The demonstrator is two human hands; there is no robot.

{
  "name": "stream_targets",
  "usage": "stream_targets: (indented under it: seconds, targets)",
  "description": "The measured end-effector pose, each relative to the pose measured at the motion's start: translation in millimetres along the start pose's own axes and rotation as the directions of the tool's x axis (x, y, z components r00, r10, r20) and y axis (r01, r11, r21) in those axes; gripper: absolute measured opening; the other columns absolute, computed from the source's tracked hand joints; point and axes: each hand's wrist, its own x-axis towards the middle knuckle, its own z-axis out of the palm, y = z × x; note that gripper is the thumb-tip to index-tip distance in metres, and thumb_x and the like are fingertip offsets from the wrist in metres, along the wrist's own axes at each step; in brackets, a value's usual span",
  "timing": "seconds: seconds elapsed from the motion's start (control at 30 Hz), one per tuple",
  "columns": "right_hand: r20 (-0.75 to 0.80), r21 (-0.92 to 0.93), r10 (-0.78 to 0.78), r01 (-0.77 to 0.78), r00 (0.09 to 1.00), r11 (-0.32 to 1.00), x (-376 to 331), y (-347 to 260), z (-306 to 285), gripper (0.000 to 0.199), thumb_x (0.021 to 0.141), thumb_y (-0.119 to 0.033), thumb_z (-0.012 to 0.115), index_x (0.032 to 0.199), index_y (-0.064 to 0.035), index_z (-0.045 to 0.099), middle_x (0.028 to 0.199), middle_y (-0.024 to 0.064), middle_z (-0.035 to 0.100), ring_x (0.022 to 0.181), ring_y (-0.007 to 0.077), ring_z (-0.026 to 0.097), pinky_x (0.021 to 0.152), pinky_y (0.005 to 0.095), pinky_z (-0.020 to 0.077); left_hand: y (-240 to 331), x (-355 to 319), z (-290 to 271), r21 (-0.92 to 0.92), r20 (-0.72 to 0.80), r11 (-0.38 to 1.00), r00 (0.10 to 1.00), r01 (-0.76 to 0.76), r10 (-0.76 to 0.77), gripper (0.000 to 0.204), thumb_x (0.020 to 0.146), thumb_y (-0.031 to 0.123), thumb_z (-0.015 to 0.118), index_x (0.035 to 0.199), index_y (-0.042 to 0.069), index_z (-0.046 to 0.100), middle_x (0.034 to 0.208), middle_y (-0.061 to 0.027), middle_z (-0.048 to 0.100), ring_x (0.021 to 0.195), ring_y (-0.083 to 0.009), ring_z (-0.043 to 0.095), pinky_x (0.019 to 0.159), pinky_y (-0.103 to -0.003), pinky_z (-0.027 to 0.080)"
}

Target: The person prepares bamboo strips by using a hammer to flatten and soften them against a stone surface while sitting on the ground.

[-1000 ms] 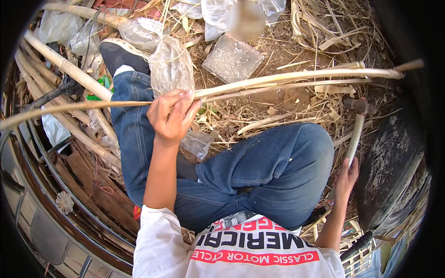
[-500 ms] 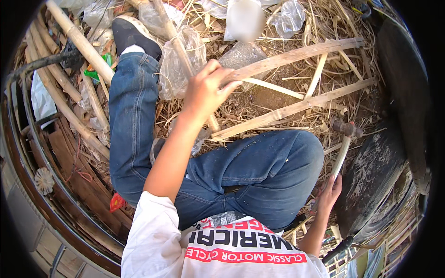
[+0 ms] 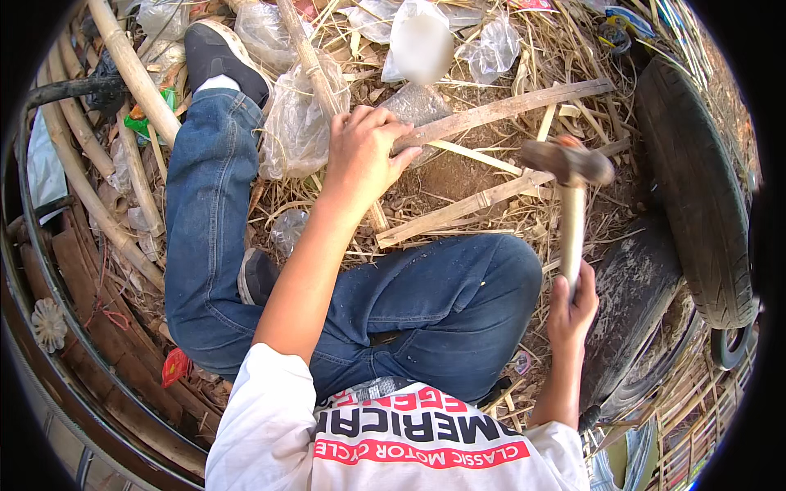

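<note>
My left hand (image 3: 365, 152) is closed on the near end of a split bamboo strip (image 3: 516, 108), which slants up to the right. Its thumb presses along the strip's lower side. In my right hand (image 3: 571, 307) is a hammer (image 3: 572, 221), gripped low on its pale handle with the head raised above the ground. The hammer head covers part of a second bamboo strip (image 3: 467, 210), which lies below the held one. Under and beside my left hand runs a round bamboo pole (image 3: 309, 61). A thin pale sliver (image 3: 477, 157) lies between the two strips.
Clear plastic bags (image 3: 293, 123) and straw litter the dirt ahead. Black tires (image 3: 694, 184) stand close on my right. Several bamboo poles (image 3: 131, 69) and a curved metal frame (image 3: 49, 237) lie to my left. My bent leg (image 3: 458, 286) is in front of me.
My right hand has raised the hammer up from beside my knee, and its head now hangs over the lower strip. My left hand keeps its hold on the upper strip. The view has shifted slightly.
</note>
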Motion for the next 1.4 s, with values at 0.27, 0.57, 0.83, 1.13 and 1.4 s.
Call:
stream_targets:
  seconds: [0.27,0.57,0.83,1.13,1.4]
  targets:
    - [0.298,-0.143,-0.213,0.265,0.930,0.954,59,-65,20,0.038,0.087,-0.013,0.071,0.120,-0.0046,0.056,0.083,0.0234,0.067,0.076,0.0436,0.067,0.062,0.0424,0.0526,-13,-16,4,-0.065,-0.051,0.998,0.998,0.026,-0.029,0.030,0.070,0.027,0.084,0.091,0.009,0.073,0.087,-0.0027,0.066,0.089,-0.0217,0.062,0.081,-0.037,0.041]
    - [0.250,-0.118,-0.358,0.395,0.900,0.911,59,-87,23,0.039,0.087,-0.013,0.071,0.122,-0.0049,0.055,0.082,0.0242,0.066,0.076,0.0436,0.066,0.061,0.0443,0.0518,-21,-17,7,-0.150,-0.067,0.988,0.996,0.046,-0.057,0.031,0.069,0.029,0.085,0.085,0.008,0.070,0.084,-0.0022,0.062,0.083,-0.0217,0.061,0.078,-0.036,0.039]
    - [0.371,-0.223,-0.357,0.455,0.857,0.862,64,-92,25,0.045,0.086,-0.011,0.072,0.126,-0.0025,0.055,0.089,0.0245,0.067,0.078,0.0420,0.068,0.063,0.0434,0.0536,-23,-18,8,-0.150,-0.043,0.985,0.995,0.083,-0.090,0.031,0.070,0.033,0.083,0.089,0.012,0.073,0.086,-0.0019,0.063,0.082,-0.0203,0.061,0.080,-0.038,0.038]
    - [0.329,-0.196,-0.313,0.389,0.891,0.900,56,-84,31,0.039,0.088,-0.009,0.070,0.124,-0.0025,0.055,0.084,0.0237,0.067,0.075,0.0420,0.068,0.061,0.0415,0.0529,-21,-12,6,-0.093,0.011,0.991,0.996,0.093,-0.092,0.037,0.073,0.033,0.082,0.100,0.009,0.070,0.096,-0.0027,0.064,0.087,-0.0235,0.058,0.087,-0.037,0.039]
    - [0.196,-0.199,-0.166,0.205,0.966,0.958,32,-87,3,0.036,0.095,-0.018,0.064,0.124,-0.0001,0.055,0.076,0.0211,0.066,0.069,0.0309,0.070,0.062,0.0375,0.0519,-1,-28,14,-0.119,-0.049,0.993,0.999,0.016,-0.022,0.028,0.075,0.029,0.081,0.097,0.013,0.072,0.095,-0.0024,0.063,0.092,-0.0222,0.059,0.087,-0.038,0.039]
